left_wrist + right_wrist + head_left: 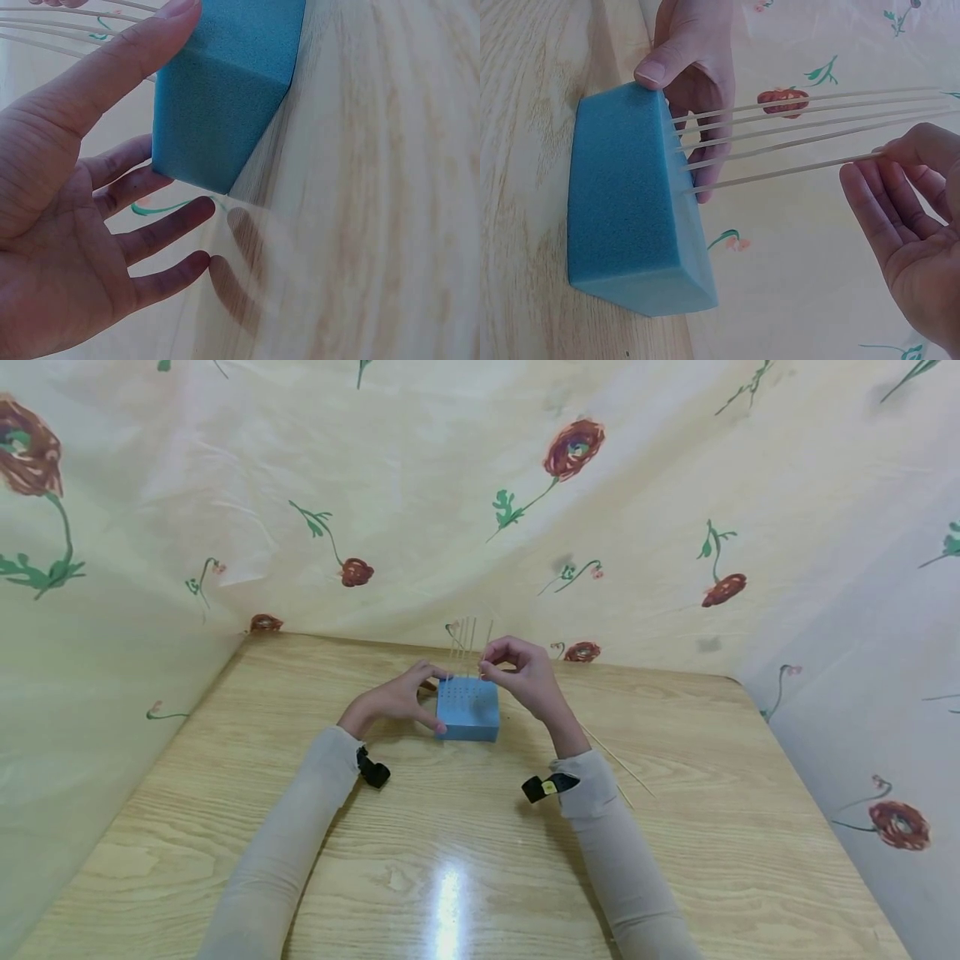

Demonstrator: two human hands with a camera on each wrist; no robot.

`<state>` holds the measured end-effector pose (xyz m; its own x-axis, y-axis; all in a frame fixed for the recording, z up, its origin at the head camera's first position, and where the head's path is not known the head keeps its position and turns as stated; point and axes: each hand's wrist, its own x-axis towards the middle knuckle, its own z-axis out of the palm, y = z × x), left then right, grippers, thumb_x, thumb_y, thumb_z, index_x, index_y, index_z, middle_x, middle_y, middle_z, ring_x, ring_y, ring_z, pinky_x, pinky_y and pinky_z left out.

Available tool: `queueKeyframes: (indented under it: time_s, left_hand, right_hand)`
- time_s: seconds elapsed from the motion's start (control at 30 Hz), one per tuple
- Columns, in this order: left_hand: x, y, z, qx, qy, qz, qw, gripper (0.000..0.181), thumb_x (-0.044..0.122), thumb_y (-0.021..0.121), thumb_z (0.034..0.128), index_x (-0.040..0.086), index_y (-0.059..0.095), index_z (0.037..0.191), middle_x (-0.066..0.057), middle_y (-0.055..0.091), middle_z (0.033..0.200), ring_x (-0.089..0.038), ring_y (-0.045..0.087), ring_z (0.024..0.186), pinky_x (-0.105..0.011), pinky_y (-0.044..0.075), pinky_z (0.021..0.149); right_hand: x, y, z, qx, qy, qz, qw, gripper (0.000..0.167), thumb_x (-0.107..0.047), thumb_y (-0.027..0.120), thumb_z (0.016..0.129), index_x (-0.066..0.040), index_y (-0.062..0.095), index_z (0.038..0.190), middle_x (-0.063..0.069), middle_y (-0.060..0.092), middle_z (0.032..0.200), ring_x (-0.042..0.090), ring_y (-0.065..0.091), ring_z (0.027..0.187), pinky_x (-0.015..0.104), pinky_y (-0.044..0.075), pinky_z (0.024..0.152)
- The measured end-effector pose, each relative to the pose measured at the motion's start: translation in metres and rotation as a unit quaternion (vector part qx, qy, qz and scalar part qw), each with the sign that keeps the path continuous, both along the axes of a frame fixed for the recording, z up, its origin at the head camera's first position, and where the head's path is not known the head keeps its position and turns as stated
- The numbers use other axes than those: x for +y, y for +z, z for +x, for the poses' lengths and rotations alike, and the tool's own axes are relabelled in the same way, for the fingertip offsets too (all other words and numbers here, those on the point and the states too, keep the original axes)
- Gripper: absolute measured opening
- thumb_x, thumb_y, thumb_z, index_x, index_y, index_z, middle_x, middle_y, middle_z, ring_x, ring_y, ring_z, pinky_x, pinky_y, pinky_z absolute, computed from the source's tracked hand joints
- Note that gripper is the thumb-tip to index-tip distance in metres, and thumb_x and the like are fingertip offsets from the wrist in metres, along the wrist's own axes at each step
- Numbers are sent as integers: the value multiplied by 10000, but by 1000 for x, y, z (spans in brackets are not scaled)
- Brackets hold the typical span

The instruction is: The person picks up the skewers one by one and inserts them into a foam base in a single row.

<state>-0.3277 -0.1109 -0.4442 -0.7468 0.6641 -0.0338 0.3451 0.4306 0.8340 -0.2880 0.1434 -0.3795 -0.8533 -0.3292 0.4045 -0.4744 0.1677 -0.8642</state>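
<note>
A blue foam block point(469, 714) with rows of small holes in its top sits on the table. My left hand point(395, 699) grips its left side, thumb at the front edge and fingers toward the back; in the left wrist view two fingers spread free of the block. Several thin wooden sticks point(817, 125) stand in a row in the block. My right hand point(531, 678) pinches one more stick point(780, 174) between thumb and fingertips. That stick's lower end meets the block's top; how deep it goes I cannot tell.
Loose wooden sticks point(622, 766) lie on the wood-grain table point(420, 877), right of the block and partly behind the right forearm. A flower-patterned cloth point(420, 485) hangs behind the table and along its sides.
</note>
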Motion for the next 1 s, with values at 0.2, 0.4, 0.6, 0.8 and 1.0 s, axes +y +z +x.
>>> queueKeyframes:
  time_s: [0.2, 0.4, 0.6, 0.8, 1.0]
  left_hand:
    - [0, -1, 0, -3, 6, -14, 10000, 897, 196, 897, 791, 93, 403, 1532, -154, 346, 1504, -393, 362, 1425, -548, 329, 1205]
    - [0, 0, 1, -40, 52, -89, 9999, 905, 206, 911, 774, 120, 410, 1523, -111, 355, 1486, -360, 381, 1416, -508, 352, 1200]
    - [0, 0, 0, -73, 54, -95, 9999, 917, 214, 915, 769, 129, 406, 1527, -99, 351, 1488, -355, 381, 1419, -499, 353, 1203]
    - [0, 1, 0, -71, 61, -80, 9999, 915, 220, 914, 771, 119, 408, 1526, -109, 348, 1498, -362, 375, 1420, -513, 348, 1201]
    - [0, 1, 0, -64, 38, -69, 9999, 918, 219, 912, 774, 120, 405, 1532, -117, 343, 1505, -370, 373, 1422, -520, 351, 1198]
  right_hand:
    - [1, 1, 1, -54, -47, 54, 10000, 106, -37, 703, 944, 48, 686, 1006, 189, 682, 971, 196, 697, 836, 387, 643, 755]
    - [1, 3, 2, -107, -105, 193, 9997, 106, -45, 705, 944, 28, 695, 1021, 175, 705, 987, 154, 702, 854, 490, 629, 774]
    - [1, 4, 2, -73, -89, 234, 9997, 118, -46, 706, 944, 35, 695, 1030, 187, 713, 996, 142, 702, 852, 478, 630, 767]
    - [1, 5, 1, -77, -102, 288, 9995, 125, -56, 710, 946, 41, 713, 1025, 207, 725, 1008, 132, 704, 838, 500, 625, 780]
    - [1, 4, 0, -27, -194, 390, 9990, 96, -64, 711, 947, 18, 728, 995, 194, 730, 993, 116, 706, 829, 412, 637, 760]
